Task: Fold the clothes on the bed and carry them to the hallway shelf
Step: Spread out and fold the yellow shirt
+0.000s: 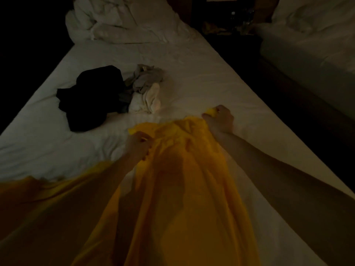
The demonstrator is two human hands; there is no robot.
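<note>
Yellow garment point(184, 189): it is spread on the white bed sheet point(201, 89) at the 6 o'clock side of the view, and it runs from the near edge up to the two hands. Its far edge is bunched and lifted a little by them.
Left hand point(137, 145): the fingers are curled and the far edge of the yellow garment is pinched at its 9 o'clock corner.
Right hand point(219, 120): a small bunch of the yellow cloth is gripped at the 3 o'clock corner, with the fingers closed round it.
Black garment point(90, 96): it lies crumpled on the sheet at 10 o'clock from the hands, apart from the yellow garment.
Grey and cream clothes point(146, 89): a loose heap is seen just beside the black garment, at its 3 o'clock side, touching it.
White duvet point(115, 20): it is piled at the far end of the bed, at 12 o'clock.
Second bed point(311, 35): it is seen at 2 o'clock, across a dark gap.
</note>
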